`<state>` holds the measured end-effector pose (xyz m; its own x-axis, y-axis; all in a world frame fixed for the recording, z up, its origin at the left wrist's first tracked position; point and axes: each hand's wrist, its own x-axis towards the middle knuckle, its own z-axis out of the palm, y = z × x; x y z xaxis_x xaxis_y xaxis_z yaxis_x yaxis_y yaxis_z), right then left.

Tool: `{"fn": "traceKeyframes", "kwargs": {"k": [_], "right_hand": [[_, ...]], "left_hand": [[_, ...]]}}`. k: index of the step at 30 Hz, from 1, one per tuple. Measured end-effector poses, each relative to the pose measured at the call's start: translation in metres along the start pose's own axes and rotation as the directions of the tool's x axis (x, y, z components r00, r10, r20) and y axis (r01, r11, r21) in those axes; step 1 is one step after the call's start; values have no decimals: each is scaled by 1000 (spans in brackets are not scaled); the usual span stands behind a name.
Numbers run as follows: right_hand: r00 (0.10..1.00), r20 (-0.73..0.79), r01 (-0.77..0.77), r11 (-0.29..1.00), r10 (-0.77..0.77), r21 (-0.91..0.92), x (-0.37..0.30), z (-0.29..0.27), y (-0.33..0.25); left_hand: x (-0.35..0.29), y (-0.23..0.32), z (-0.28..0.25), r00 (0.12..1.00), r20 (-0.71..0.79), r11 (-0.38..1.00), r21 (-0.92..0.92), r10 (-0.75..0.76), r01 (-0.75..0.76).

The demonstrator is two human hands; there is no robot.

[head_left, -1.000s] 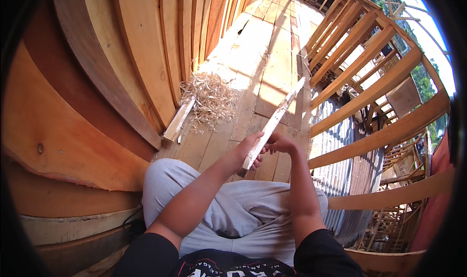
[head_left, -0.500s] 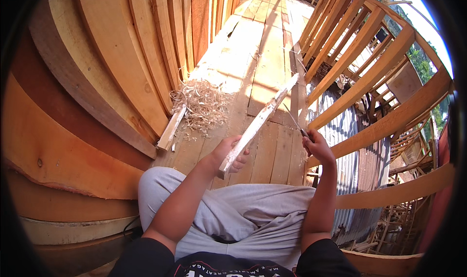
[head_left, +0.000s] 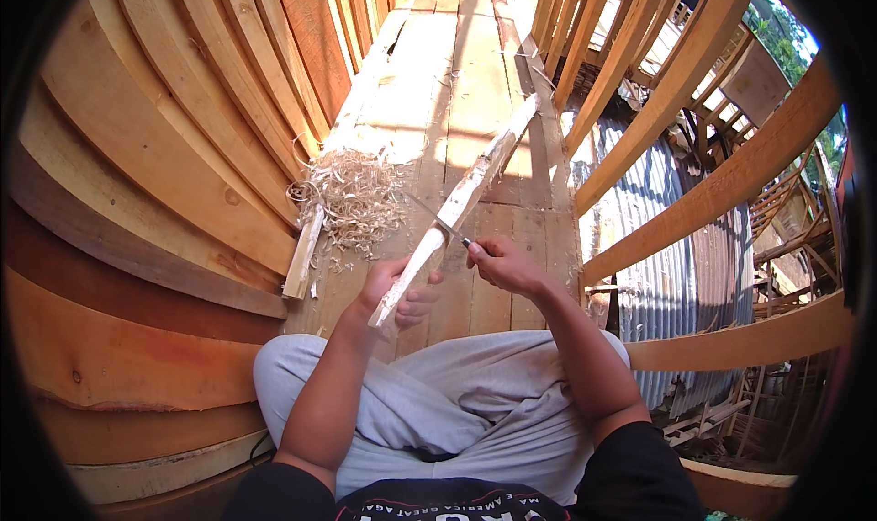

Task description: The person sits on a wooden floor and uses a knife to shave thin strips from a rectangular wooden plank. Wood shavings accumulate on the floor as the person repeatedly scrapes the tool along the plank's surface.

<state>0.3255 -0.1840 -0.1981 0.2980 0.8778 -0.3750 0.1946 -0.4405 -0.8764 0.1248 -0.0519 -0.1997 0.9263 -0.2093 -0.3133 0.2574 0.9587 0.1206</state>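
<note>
knife (head_left: 453, 231) has swung across stick (head_left: 467, 192), perhaps touching, above floorboards (head_left: 521, 228) beside slatted railing (head_left: 681, 87).

Ok so the right hand (head_left: 505, 263) is back in from the side. Half a second ago it's way off to the right, and now the knife (head_left: 454, 232) in it crosses the wooden stick (head_left: 468, 190). It's also no longer bunched up against the left hand (head_left: 402, 292) like a second ago. Camera's turned a bit too.

pale, rough stick (head_left: 465, 196) tilted away rightward, slim knife (head_left: 447, 226) crossing its middle
</note>
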Motion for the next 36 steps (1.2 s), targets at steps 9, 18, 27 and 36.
{"fn": "traceKeyframes", "kwargs": {"k": [9, 18, 27, 36], "right_hand": [[925, -352, -13, 914, -143, -405, 1, 47, -2], [826, -471, 63, 882, -308, -467, 18, 53, 17], [761, -370, 129, 684, -532, -718, 19, 44, 18], [821, -568, -141, 945, -56, -296, 41, -4, 11]], "left_hand": [[4, -2, -3, 999, -8, 999, -5, -35, 35], [5, -4, -22, 993, 37, 992, -58, -112, 114], [4, -4, -14, 992, -22, 992, 3, -126, 126], [6, -21, -3, 967, -245, 981, 165, -64, 106]]}}
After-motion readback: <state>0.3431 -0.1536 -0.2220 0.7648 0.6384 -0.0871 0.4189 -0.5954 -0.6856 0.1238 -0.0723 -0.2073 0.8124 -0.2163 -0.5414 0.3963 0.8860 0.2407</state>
